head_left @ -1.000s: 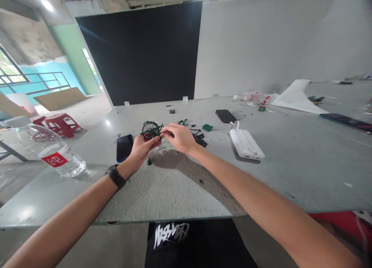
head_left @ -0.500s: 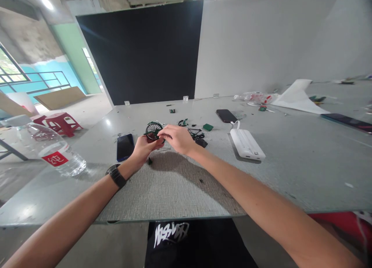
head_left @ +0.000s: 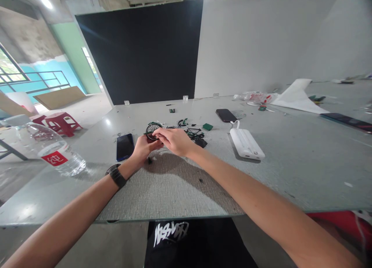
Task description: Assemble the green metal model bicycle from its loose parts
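A small black spoked wheel [head_left: 151, 129], like one from a model bicycle, stands tilted in my hands above the table. My left hand [head_left: 145, 145] grips it from below and the left, thumb and fingers closed. From the right, my right hand [head_left: 176, 141] reaches across with its fingers pinched together at the wheel's lower right side; whether a small part is between those fingertips is hidden. Just beyond my right hand lie a dark model frame with parts [head_left: 195, 134], curved green-black pieces [head_left: 182, 122] and a green block [head_left: 207, 126]. A tiny dark piece [head_left: 149, 160] lies below my left hand.
On the grey table [head_left: 180, 190] a phone [head_left: 124, 147] lies at left, near a water bottle [head_left: 58, 148]. To the right are a white power bank [head_left: 247, 143], another phone [head_left: 226, 115] and a white wing-shaped piece [head_left: 299, 97]. A black panel [head_left: 145, 51] rises behind.
My right hand has shifted slightly left and its fingers have moved further over the wheel's lower side. My left hand has stayed in nearly the same place, still holding the wheel.
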{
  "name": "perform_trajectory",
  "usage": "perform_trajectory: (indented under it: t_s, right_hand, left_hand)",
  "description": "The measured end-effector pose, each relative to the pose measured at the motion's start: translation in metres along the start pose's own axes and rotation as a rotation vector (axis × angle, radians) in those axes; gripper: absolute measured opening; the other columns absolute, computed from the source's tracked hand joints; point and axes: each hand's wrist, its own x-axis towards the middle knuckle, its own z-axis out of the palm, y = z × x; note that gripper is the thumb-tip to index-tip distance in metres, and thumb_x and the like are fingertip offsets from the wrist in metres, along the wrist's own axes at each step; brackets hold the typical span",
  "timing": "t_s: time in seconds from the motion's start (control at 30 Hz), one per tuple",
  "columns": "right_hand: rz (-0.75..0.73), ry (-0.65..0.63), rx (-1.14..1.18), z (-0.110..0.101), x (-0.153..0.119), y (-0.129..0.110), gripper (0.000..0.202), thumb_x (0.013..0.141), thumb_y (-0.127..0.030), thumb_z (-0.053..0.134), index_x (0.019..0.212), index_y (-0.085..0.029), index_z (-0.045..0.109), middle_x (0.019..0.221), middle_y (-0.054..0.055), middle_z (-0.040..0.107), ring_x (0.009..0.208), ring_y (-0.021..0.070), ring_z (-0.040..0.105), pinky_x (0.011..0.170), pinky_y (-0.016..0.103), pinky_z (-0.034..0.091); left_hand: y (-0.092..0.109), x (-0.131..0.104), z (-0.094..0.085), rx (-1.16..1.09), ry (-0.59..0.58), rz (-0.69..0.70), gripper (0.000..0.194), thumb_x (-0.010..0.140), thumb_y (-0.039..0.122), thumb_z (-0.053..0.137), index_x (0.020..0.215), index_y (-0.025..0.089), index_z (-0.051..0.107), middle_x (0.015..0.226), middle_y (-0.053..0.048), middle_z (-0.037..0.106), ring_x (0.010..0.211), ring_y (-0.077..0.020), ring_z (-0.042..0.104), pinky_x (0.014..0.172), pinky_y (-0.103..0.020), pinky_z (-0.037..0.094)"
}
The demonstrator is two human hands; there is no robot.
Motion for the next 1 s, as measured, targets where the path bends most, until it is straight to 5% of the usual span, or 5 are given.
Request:
perform_trajectory:
  t_s: [0.27, 0.43, 0.73, 1.0]
  right_hand:
    - [-0.012, -0.027, 0.018, -0.004, 0.001, 0.003, 0.032, 0.1, -0.017, 0.042, 0.12, -0.022, 0.067, 0.119, 0.005, 0.072, 0.096, 0.0182, 0.065, 0.075, 0.031, 0.043]
    - [-0.031, -0.101, -0.078, -0.009, 0.001, 0.005, 0.045, 0.089, -0.001, 0.042, 0.11, -0.024, 0.074, 0.117, 0.003, 0.07, 0.08, 0.0141, 0.061, 0.064, 0.029, 0.037]
    - [-0.035, -0.068, -0.14, -0.016, 0.001, 0.012, 0.031, 0.104, -0.03, 0.044, 0.11, -0.023, 0.073, 0.113, 0.008, 0.068, 0.073, 0.0138, 0.055, 0.06, 0.031, 0.034]
    - [-0.008, -0.007, -0.092, -0.013, 0.0, 0.019, 0.019, 0.098, -0.028, 0.051, 0.098, -0.019, 0.068, 0.106, 0.007, 0.067, 0.073, 0.0133, 0.054, 0.062, 0.029, 0.035]
  left_hand:
    - [-0.002, 0.002, -0.001, 0.003, -0.015, 0.004, 0.023, 0.071, 0.031, 0.084, 0.079, 0.014, 0.073, 0.082, -0.008, 0.074, 0.076, -0.0193, 0.069, 0.074, -0.032, 0.057]
    - [-0.004, 0.003, 0.0, 0.026, -0.01, 0.014, 0.021, 0.067, 0.028, 0.085, 0.073, 0.015, 0.07, 0.075, -0.003, 0.069, 0.067, -0.0143, 0.062, 0.064, -0.027, 0.053]
    - [-0.003, 0.002, 0.0, -0.012, -0.028, 0.018, 0.027, 0.069, 0.034, 0.085, 0.085, 0.014, 0.075, 0.089, -0.008, 0.075, 0.076, -0.0169, 0.067, 0.072, -0.03, 0.056]
    - [-0.001, 0.001, 0.001, -0.005, -0.015, 0.007, 0.028, 0.069, 0.034, 0.085, 0.086, 0.013, 0.075, 0.09, -0.009, 0.075, 0.077, -0.0178, 0.067, 0.072, -0.029, 0.056]
